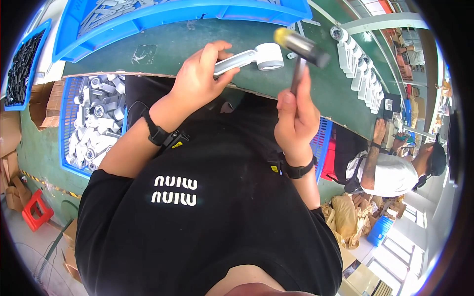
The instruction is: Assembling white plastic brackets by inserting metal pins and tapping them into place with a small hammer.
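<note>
Left hand (200, 74): clasping pale-grey, ring-headed, plastic-looking part (269, 56) by its straight handle, at green bench (232, 32) edge; probably light, stiff, best held there. Right hand (298, 116): gripping yellow-and-black-headed mallet (302, 46).

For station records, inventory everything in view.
Flat worktop: 1, green, top
Round-headed plastic part: 1, whitish, upper centre
Cylinder-headed mallet: 1, yellow-black, upper centre
Similar parts: several, whitish, row, upper right
Rectangular plastic bin: 1, blue, top
Plastic tray: 1, blue, far left
Perforated baskets: 2, blue, left and right
Loose parts: many, whitish, left basket
Plastic stool: 1, red, lower left
Paper heap: 1, brown, lower right
Cardboard: several pieces, brown, left
Colleague: 1, white top, right
Left hand: 1, holding part
Right hand: 1, holding mallet
</note>
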